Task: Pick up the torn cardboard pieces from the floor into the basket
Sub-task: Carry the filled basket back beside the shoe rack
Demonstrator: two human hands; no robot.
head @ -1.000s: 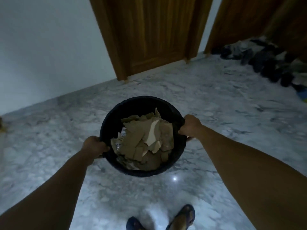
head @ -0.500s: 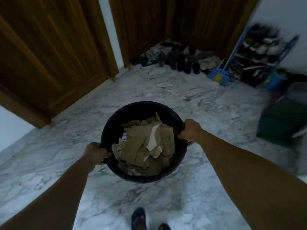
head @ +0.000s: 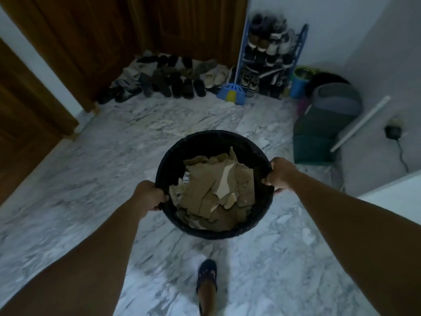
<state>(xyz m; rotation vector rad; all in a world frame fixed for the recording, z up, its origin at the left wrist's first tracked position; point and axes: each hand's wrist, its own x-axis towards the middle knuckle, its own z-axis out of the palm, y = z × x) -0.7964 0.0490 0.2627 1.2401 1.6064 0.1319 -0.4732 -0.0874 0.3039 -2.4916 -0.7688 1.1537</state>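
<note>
Above the marble floor [head: 95, 201]: basket, loaded, carried.
Torn cardboard pieces [head: 214, 192] lie heaped inside the black basket [head: 173, 153], held clear of the floor; left hand [head: 149, 195] and right hand [head: 280, 173] each have their grip curled over opposite sides of the rim. No loose pieces show on the visible floor, so collection looks finished or nearly so. Shoes [head: 173, 85] and shoe rack [head: 271, 58] stand beyond.

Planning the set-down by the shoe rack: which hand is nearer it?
Right, probably. The right hand grips the basket rim on the shoe rack side; the left hand grips the opposite rim.
</note>
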